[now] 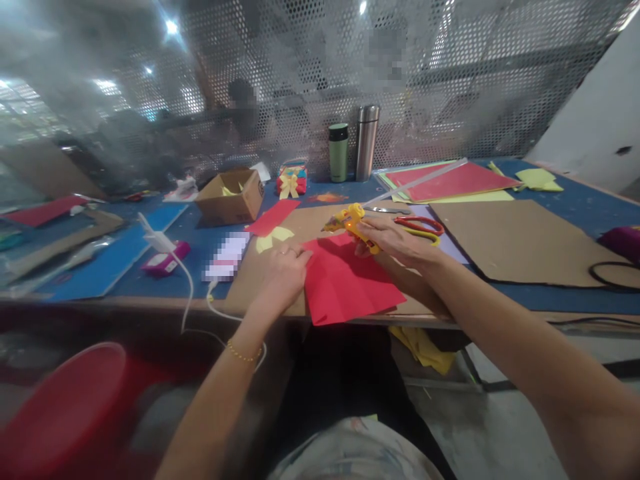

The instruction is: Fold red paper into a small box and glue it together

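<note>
My right hand (393,240) is closed around the handle of a yellow hot glue gun (354,217), whose nozzle points left above a sheet of red paper (345,287). The paper has faint creases and overhangs the table's front edge a little. At its left edge my left hand (285,273) pinches it, fingers curled. A yellow paper bow shape (273,238) and a smaller red piece of paper (274,217) lie just beyond my left hand. Scissors with red and yellow handles (420,227) rest behind my right hand, partly covered by it.
Under the work lies brown cardboard (260,287) on the blue table. A small open box (233,197), a green tumbler (339,153) and a steel flask (367,143) stand at the back. A white cable (190,287) hangs over the front edge. More cardboard (525,240) is at right.
</note>
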Motion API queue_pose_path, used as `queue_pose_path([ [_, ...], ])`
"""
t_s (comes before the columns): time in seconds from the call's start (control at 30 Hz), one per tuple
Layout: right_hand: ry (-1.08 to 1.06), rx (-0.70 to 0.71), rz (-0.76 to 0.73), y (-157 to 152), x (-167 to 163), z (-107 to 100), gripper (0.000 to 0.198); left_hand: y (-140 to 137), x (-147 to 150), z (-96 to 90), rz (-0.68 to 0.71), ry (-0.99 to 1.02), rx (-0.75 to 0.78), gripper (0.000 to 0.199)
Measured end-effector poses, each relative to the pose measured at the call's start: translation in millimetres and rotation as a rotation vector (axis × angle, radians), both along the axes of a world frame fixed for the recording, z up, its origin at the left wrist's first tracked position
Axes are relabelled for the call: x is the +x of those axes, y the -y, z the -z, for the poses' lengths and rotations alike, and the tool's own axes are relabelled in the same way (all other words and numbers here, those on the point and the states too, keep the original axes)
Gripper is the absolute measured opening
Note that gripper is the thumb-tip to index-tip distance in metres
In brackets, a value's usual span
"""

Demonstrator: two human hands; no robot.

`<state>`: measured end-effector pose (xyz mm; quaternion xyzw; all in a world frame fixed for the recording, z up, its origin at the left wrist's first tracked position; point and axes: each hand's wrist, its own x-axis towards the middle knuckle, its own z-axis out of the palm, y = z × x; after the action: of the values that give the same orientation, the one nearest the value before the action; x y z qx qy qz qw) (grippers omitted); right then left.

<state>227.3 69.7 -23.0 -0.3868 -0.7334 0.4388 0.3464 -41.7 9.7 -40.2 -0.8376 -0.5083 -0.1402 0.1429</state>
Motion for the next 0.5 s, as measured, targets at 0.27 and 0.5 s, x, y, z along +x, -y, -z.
queue_pose_path([
  [0.27,0.001,0.018,0.021,0.1,0.2,-1.6,0.032,-1.5,4.5,-11.7,-0.036,-0.089,-0.103,0.047],
  [0.5,-0.025,0.031,0.022,1.1,-1.1,-6.8,0.036,-4.0,12.2,-22.3,-0.064,-0.122,-0.193,0.054],
])
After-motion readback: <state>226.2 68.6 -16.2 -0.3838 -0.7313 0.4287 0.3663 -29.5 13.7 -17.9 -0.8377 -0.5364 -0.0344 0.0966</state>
